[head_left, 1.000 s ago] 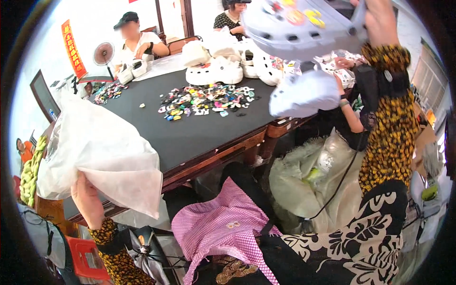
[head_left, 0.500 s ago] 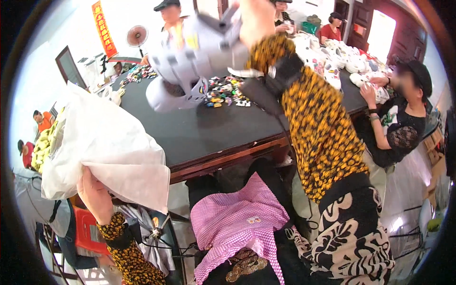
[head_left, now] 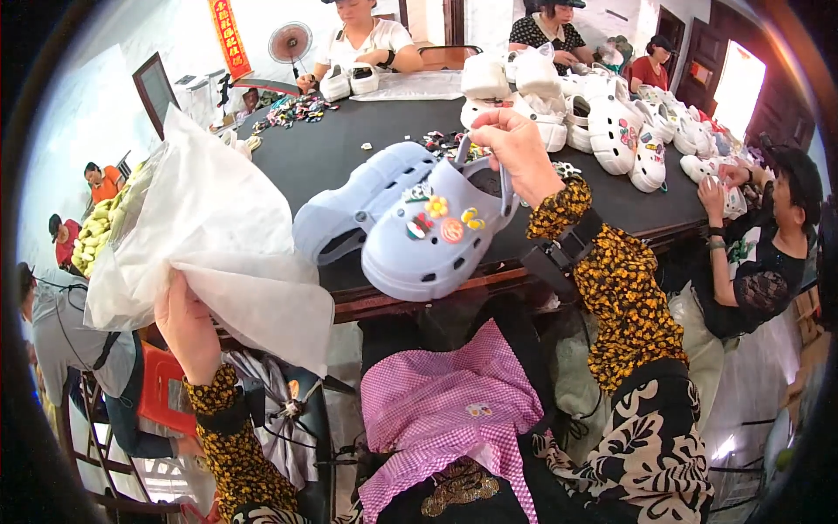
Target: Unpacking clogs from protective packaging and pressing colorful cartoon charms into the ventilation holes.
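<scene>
My left hand (head_left: 187, 330) is closed on the lower edge of a thin white bag (head_left: 205, 223), which spreads up and out over the table's near left edge. By the heel strap, my right hand (head_left: 521, 159) grips a pale lavender-blue clog (head_left: 419, 262), toe pointing down toward me. Colourful charms, among them a yellow flower, sit on its upper. A second clog (head_left: 371, 185) of the same colour lies right behind it, turned on its side; whether my fingers hold this one too is hidden. Both hang above the table's near edge, right of the bag.
The black table (head_left: 349, 131) carries small loose charms (head_left: 297, 111) and a heap of white clogs (head_left: 615, 131) at the right. A person (head_left: 759, 236) works at the right edge; others sit at the far side. A red stool (head_left: 161, 389) stands at lower left.
My right hand has come down and nearer with the clogs, which now show their charms toward me. My left hand with the bag has shifted slightly right.
</scene>
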`<action>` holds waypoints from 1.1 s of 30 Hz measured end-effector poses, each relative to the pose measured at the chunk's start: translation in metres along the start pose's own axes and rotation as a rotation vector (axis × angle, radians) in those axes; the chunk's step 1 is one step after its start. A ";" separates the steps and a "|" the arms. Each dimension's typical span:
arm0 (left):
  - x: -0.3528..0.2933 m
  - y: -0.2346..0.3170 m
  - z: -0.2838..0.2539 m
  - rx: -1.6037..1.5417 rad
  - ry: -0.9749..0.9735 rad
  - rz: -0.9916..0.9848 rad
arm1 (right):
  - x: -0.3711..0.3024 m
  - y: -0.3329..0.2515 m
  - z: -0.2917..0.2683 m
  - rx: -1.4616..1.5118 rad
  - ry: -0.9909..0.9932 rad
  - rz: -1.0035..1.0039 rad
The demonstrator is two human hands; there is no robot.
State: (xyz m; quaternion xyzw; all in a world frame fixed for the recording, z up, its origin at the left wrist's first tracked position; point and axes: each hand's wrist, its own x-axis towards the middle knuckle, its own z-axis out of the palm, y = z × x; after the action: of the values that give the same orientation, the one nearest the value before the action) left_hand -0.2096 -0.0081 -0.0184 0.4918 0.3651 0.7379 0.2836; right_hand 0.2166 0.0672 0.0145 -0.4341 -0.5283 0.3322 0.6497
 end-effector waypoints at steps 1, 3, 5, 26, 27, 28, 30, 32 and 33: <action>0.000 0.001 0.001 0.005 0.001 -0.002 | -0.001 0.001 -0.004 -0.064 -0.014 -0.013; 0.001 -0.002 0.002 -0.001 -0.063 -0.033 | -0.001 0.000 -0.008 -0.127 -0.030 -0.025; 0.000 -0.008 0.006 -0.046 -0.027 -0.054 | 0.002 -0.003 -0.012 -0.197 -0.113 0.016; -0.007 0.000 0.032 0.071 0.044 -0.034 | 0.060 -0.050 0.102 -1.107 -0.056 -1.519; -0.008 0.001 0.034 0.045 0.091 -0.010 | 0.049 -0.050 0.114 -1.104 -0.063 -1.470; -0.007 -0.002 0.034 0.042 0.079 -0.016 | 0.050 -0.046 0.116 -1.116 -0.060 -1.460; -0.002 -0.004 0.025 0.035 -0.023 -0.051 | 0.054 -0.037 0.122 -1.307 -0.030 -1.322; -0.004 -0.002 0.025 0.026 -0.005 -0.051 | 0.055 -0.031 0.118 -1.300 -0.062 -1.225; -0.004 -0.002 0.026 0.012 0.010 -0.050 | 0.056 -0.028 0.114 -1.299 -0.090 -1.129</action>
State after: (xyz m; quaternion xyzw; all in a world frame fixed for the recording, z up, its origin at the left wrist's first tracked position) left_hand -0.1842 -0.0028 -0.0157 0.4805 0.3830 0.7307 0.2974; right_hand 0.1175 0.1303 0.0703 -0.3786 -0.7756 -0.3915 0.3190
